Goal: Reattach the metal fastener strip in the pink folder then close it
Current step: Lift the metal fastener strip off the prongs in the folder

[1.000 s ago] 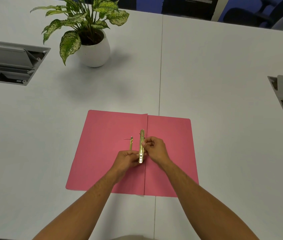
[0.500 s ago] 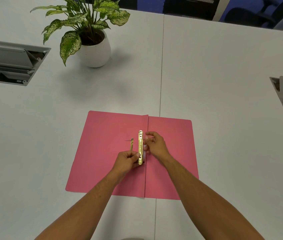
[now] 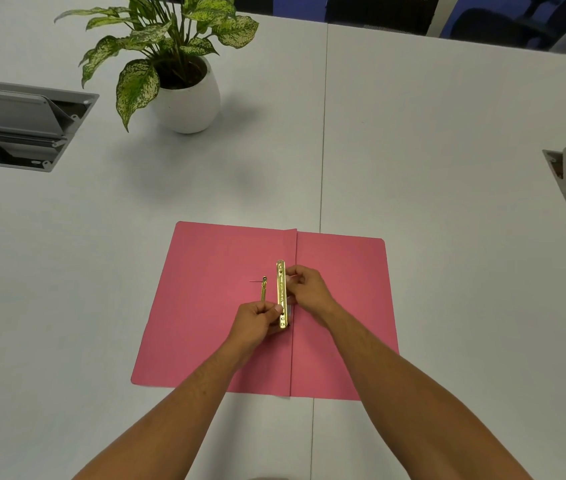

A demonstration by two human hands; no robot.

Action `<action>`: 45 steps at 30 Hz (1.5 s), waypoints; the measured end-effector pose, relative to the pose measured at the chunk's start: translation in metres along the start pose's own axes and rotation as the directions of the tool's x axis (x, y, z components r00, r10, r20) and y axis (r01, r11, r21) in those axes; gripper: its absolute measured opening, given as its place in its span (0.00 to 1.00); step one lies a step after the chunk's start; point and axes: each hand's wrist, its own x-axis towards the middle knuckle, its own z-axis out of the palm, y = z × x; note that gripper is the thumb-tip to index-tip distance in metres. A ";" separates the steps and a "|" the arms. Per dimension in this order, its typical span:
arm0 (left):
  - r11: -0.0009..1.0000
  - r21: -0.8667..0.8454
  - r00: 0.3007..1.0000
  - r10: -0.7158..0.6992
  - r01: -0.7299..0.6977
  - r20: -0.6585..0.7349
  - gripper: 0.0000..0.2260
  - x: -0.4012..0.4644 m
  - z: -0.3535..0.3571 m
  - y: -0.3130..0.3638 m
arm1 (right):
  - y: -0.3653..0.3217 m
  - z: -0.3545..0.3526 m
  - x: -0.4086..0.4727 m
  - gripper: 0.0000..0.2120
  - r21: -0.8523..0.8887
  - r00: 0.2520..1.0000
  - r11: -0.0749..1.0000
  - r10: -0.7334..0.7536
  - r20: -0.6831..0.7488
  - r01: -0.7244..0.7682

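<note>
Since a second earlier, both hands had squared the metal fastener strip (image 3: 280, 292) up beside the open pink folder's (image 3: 212, 306) spine, left hand (image 3: 255, 320) pinching its near end, right hand (image 3: 305, 289) its far half, so threading onto the upright prong (image 3: 263, 289) looked next.

Surface (image 3: 447, 168): white, with a seam running front to back.
Pink folder (image 3: 212, 306): lying open and flat across the seam.
Potted plant (image 3: 188, 98): beyond the folder, to its left.
Cable boxes (image 3: 21, 123): lids raised, well apart from the folder on either side.
</note>
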 end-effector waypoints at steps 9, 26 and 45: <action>1.000 0.023 1.000 -0.018 0.018 -0.015 0.09 0.001 -0.001 0.000 | 0.006 0.001 0.002 0.11 0.034 0.999 0.999 -0.010 -0.041 0.011; 0.983 0.173 0.995 -0.044 0.059 -0.087 0.08 0.010 0.003 -0.010 | 0.018 -0.001 -0.010 0.14 0.037 0.996 0.999 0.037 -0.086 -0.034; 0.595 0.795 0.974 0.225 -0.113 -0.030 0.05 0.018 0.009 -0.003 | 0.030 0.000 -0.009 0.13 -0.404 0.967 0.914 -0.137 -0.213 0.040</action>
